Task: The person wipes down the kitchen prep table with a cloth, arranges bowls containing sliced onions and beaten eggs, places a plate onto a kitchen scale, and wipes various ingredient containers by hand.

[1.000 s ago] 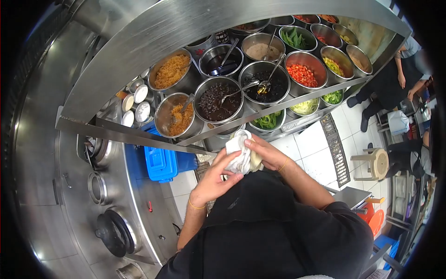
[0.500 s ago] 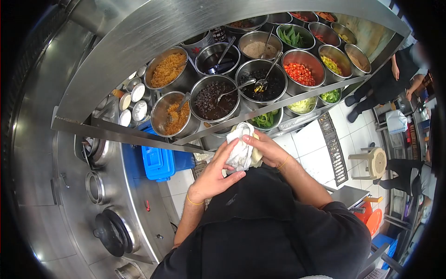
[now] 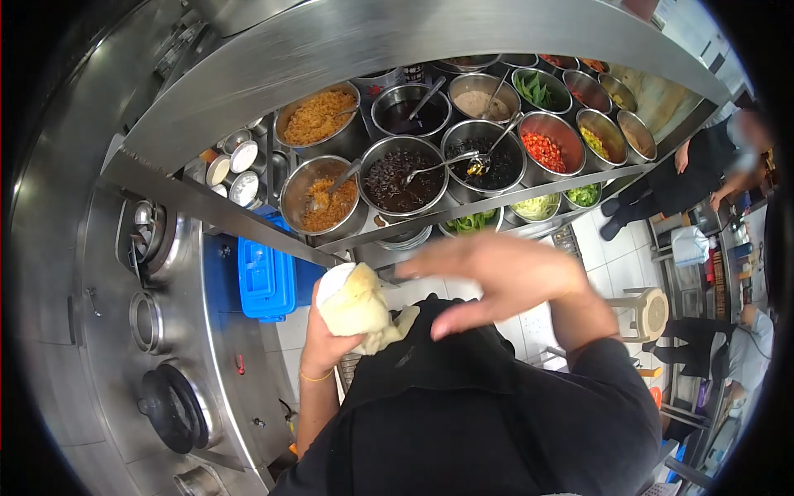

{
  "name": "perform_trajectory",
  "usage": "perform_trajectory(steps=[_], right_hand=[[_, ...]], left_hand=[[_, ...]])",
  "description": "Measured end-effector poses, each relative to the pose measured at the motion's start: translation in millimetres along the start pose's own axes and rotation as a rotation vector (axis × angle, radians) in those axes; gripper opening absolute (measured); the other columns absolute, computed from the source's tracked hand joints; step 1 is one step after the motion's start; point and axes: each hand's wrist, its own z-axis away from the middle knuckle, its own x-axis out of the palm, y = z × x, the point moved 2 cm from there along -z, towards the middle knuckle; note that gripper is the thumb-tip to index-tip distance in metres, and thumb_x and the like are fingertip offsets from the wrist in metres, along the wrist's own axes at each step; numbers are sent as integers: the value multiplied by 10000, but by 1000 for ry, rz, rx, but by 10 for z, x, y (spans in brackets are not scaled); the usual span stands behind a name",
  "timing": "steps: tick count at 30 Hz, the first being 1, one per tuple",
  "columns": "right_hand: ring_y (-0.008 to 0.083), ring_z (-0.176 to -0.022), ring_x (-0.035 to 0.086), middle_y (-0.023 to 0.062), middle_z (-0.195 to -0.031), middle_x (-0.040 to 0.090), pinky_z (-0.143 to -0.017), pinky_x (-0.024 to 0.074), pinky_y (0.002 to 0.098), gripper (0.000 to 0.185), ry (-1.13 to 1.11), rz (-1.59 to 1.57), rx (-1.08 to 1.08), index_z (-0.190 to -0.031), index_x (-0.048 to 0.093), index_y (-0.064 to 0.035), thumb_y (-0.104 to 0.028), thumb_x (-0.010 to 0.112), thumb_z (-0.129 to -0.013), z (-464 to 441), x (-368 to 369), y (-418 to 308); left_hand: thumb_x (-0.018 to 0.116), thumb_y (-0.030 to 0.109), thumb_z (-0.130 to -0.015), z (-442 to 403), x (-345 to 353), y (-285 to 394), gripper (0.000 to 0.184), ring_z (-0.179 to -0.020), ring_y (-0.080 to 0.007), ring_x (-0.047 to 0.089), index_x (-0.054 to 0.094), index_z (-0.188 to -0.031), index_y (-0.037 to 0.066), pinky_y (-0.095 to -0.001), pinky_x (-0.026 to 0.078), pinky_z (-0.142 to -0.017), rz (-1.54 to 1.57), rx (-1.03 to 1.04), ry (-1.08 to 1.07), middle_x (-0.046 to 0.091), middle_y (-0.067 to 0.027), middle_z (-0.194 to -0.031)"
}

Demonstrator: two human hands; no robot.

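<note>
In my left hand (image 3: pixel 327 335) is a bunched cream cloth (image 3: pixel 360 304) with a white part at its upper left; its loose end hangs over my dark apron. My right hand (image 3: pixel 496 277) is lifted off the cloth, fingers apart and blurred by motion, with nothing in it. Beyond both hands, metal bowls stand on the shelf: shredded orange food (image 3: pixel 318 198), a dark sauce with a spoon (image 3: pixel 397 186), and chopped red peppers (image 3: pixel 543 153). My right hand partly covers the space below the shelf's metal rail (image 3: pixel 488 201).
A blue lidded bin (image 3: pixel 266 279) stands at the left beside a steel counter (image 3: pixel 223 347) with a black-lidded pot (image 3: pixel 169 409). At the right are a beige stool (image 3: pixel 652 316), a person in dark clothes (image 3: pixel 691 169) and another person in a light shirt (image 3: pixel 753 351).
My right hand has let go of the cloth and moved right, with its fingers spread. My left hand has moved left with the cloth, whose cream side now shows. The view has shifted.
</note>
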Motion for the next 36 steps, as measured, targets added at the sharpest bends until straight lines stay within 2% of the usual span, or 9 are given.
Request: perform_trajectory(steps=[2,4,6,10,14,19,27,32,36], right_hand=[[397,-1207,634,230,-1306,663,-1007,518,458,700,251,301,43,-1340,621,29,-476,767,-878,-104,-446,-42],[393,-1190,640,226,-1299,663,-1020,512,461,644,398,590,207,-1332,637,-15,-454,769,-880,-318,-919,114],[362,-1099,683,206,-1252,686,-925,544,425,529,547,736,334,-1286,656,-1,-318,802,-888,-598,-1296,568],[326,-1053,695,175,-1205,713,-930,543,417,476,695,1242,323,-1268,674,-29,-316,792,-907,-1116,-1872,1603],[324,-1063,692,172,-1208,713,-937,539,419,481,605,1210,553,-1271,674,-32,-321,792,-904,-1438,-2059,1916],[321,-1076,688,169,-1211,714,-946,535,421,486,577,1188,648,-1274,673,-37,-326,793,-902,-1612,-2200,2039],[317,-1096,681,164,-1217,714,-961,528,424,495,622,1182,641,-1280,673,-44,-335,794,-898,-1630,-2334,2067],[314,-1109,677,161,-1221,714,-970,524,426,501,717,1197,577,-1283,672,-48,-341,794,-895,-1381,-2364,1997],[312,-1119,674,158,-1224,714,-977,521,427,505,773,1221,543,-1286,672,-52,-345,794,-893,-1081,-2494,1987]], left_hand=[[895,206,-655,91,-108,-11,968,-1233,-269,623,416,-1464,-29,-412,502,-1064,57,39,31,607,-160,-1350],[926,276,-647,199,-205,-39,991,-1194,-297,659,461,-1448,-74,-427,524,-1043,117,73,64,639,-181,-1327],[946,315,-645,300,-292,-25,1022,-1219,-306,647,454,-1454,-68,-441,516,-1057,155,76,51,624,-191,-1347],[932,335,-662,458,-386,8,1024,-1239,-303,635,443,-1461,-79,-434,502,-1070,177,121,60,612,-195,-1367],[900,384,-715,566,-451,45,991,-1230,-290,641,448,-1451,-102,-414,502,-1060,133,168,90,623,-194,-1359],[898,356,-710,671,-501,57,982,-1219,-282,641,441,-1446,-107,-406,507,-1045,145,159,139,625,-188,-1346],[898,316,-649,703,-533,30,1024,-1246,-308,623,423,-1465,-82,-420,494,-1067,178,106,212,598,-195,-1373],[922,280,-664,629,-589,-6,1024,-1235,-294,626,392,-1473,-57,-413,505,-1064,229,134,191,596,-181,-1371],[921,273,-661,544,-600,-12,1034,-1253,-293,613,375,-1481,-43,-419,498,-1075,249,58,126,585,-180,-1382]])
